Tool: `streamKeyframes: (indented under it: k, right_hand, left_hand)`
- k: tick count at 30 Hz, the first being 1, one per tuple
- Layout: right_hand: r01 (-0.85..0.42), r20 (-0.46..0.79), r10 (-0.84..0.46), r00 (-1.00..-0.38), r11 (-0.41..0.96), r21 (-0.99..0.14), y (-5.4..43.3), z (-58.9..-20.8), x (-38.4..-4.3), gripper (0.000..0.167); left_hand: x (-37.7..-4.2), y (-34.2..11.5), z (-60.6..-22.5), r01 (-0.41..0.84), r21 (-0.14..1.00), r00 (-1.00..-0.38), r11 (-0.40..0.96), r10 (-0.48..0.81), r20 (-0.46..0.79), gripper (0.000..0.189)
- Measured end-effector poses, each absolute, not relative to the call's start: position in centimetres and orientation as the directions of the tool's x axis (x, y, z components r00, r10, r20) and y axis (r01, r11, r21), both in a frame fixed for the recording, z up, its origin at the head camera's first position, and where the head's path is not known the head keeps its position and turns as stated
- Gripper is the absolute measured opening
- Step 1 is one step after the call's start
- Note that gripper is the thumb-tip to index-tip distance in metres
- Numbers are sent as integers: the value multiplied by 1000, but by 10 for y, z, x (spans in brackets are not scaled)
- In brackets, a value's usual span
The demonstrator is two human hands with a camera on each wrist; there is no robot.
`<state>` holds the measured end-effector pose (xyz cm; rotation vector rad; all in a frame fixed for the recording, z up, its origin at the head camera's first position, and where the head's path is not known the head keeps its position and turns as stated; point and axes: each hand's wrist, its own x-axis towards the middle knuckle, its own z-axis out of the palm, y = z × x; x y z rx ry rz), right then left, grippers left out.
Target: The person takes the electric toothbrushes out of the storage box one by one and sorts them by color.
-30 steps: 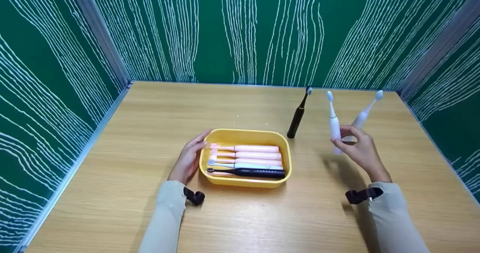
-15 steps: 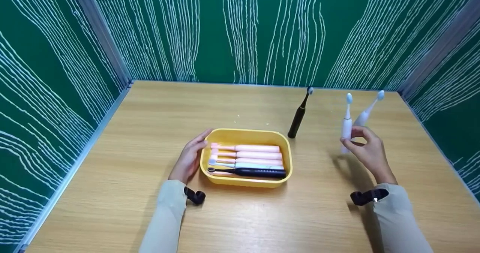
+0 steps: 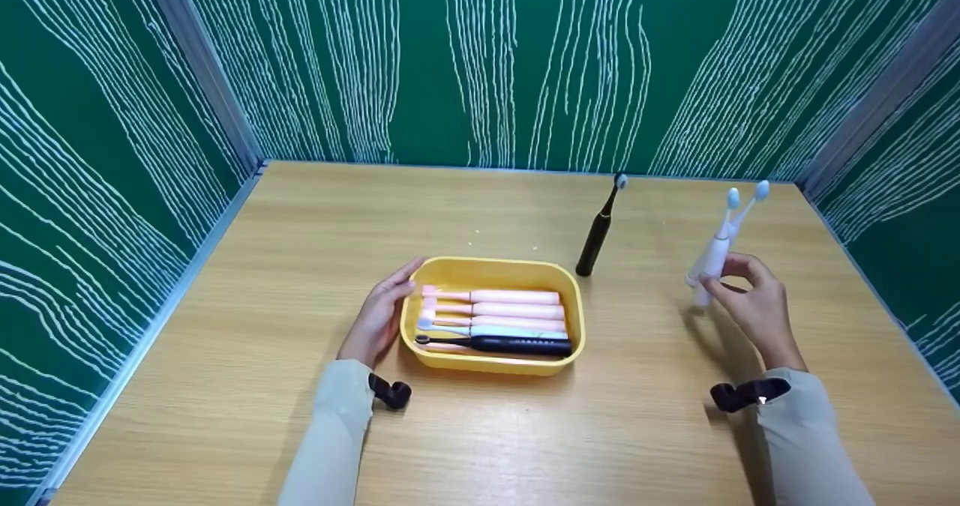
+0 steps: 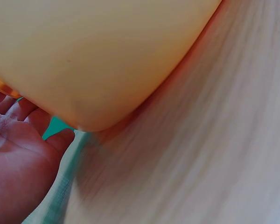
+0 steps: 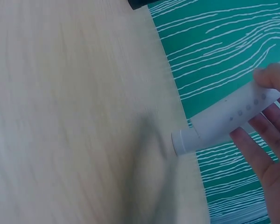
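Note:
My right hand (image 3: 757,303) pinches a white electric toothbrush (image 3: 715,257) by its handle, brush head up and leaning slightly right. In the right wrist view this handle (image 5: 224,116) shows a row of small dots, and its base hangs over the tabletop. Just behind it stands a second white electric toothbrush (image 3: 762,190), partly hidden by the held one. My left hand (image 3: 375,315) rests against the left side of a yellow bin (image 3: 487,269). Several pink electric toothbrushes (image 3: 517,311), a pale blue one (image 3: 517,333) and a black one (image 3: 517,345) lie inside.
Between the bin and the white toothbrushes stands a black electric toothbrush (image 3: 595,242), upright on the wooden table (image 3: 337,221). Green walls with white lines (image 3: 420,64) enclose the table at the back and both sides. Tiny white specks lie behind the bin.
My right hand has carried the white toothbrush to the right, from beside the standing white one until the two overlap in view. My left hand and the bin have stayed put.

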<state>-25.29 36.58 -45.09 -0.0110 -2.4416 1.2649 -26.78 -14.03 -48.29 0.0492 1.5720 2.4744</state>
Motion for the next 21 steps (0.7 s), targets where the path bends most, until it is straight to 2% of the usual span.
streamKeyframes:
  k: [11,14,18,21]
  right_hand:
    - [-74,267,251,-930,586,-807,379,-453,-254,44]
    - [-57,262,283,-923,572,-818,381,-455,-255,38]
    - [-24,229,340,-912,513,-858,384,-457,-256,32]
    - [18,175,373,-911,460,-888,387,-458,-257,35]
  left_hand:
    - [-268,-140,-483,-152,891,-977,-428,203,-69,50]
    - [-269,-141,-485,-158,891,-975,-426,209,-73,50]
    - [-268,-142,-485,-158,895,-972,-417,223,-67,50]
    - [-267,-141,-484,-145,900,-974,-411,221,-56,50]
